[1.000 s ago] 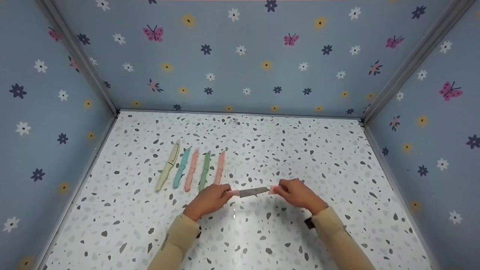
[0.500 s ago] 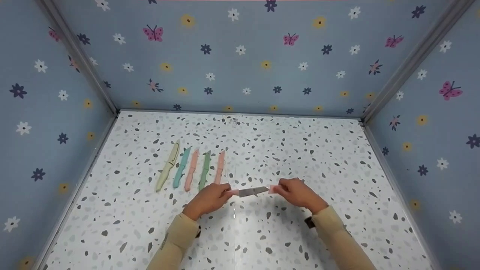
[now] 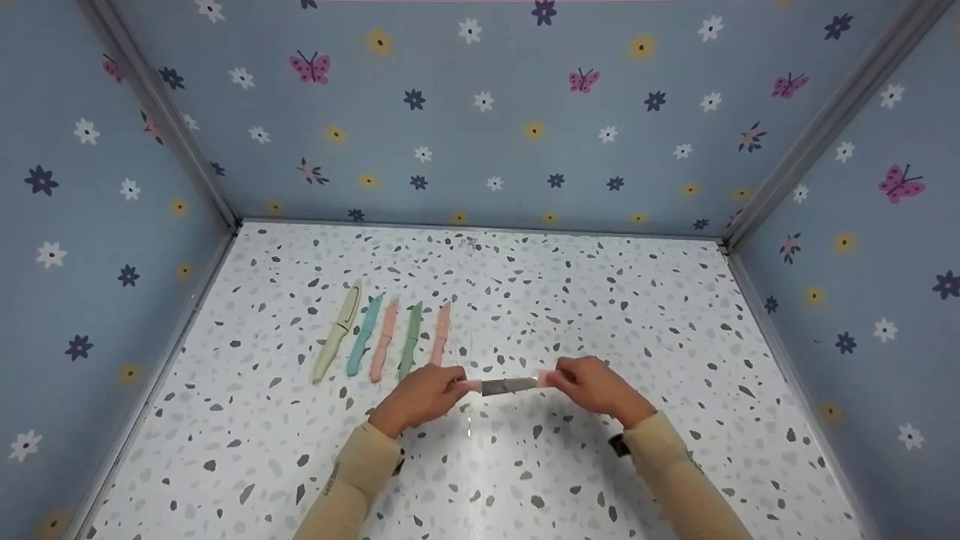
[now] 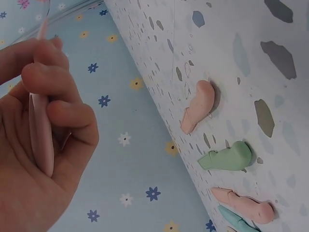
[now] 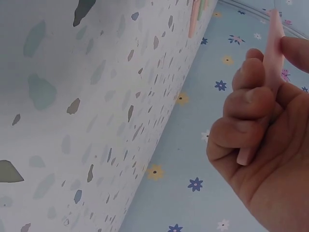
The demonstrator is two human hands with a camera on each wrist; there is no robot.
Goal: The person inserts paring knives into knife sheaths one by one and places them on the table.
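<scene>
My left hand (image 3: 421,397) grips the pink handle (image 4: 41,135) of a knife, fingers curled round it. The grey blade (image 3: 508,386) points right, held level above the table. In my right hand (image 3: 596,386) is a pink blade sheath (image 5: 274,53), held with curled fingers and thumb. The sheath's mouth is at the blade's tip; whether the tip is inside cannot be told. Left of the hands lie a cream knife (image 3: 336,334), a teal knife (image 3: 364,335), a pink knife (image 3: 384,341), a green knife (image 3: 410,341) and another pink knife (image 3: 442,334), all sheathed.
The white speckled table (image 3: 585,300) carries the row of knives on its left half. Blue flowered panels stand round it: a back wall (image 3: 480,67), a left wall (image 3: 97,232) and a right wall (image 3: 855,285). Metal strips run along their corners.
The left hand has shifted slightly right with the knife, and the blade now lies more level, with slightly less of it showing. The right hand with the sheath has hardly moved.
</scene>
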